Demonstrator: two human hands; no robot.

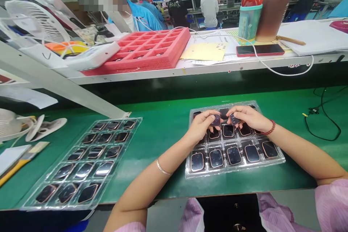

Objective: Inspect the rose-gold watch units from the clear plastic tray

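Pinching one watch [215,120] between thumb and fingers in the left hand [202,125], and pinching a second watch [234,119] likewise in the right hand [248,117], just beside the first! Holding both right over a tray [206,173], with more watches [234,155] below the grip. Having another tray [58,207] well off left, a black cable [313,111] off right, and, beyond the grip, red foam [152,63] up on the shelf [206,68].

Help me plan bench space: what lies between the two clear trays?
The head view shows green bench top between the left tray and right tray, with the left forearm over part of it.
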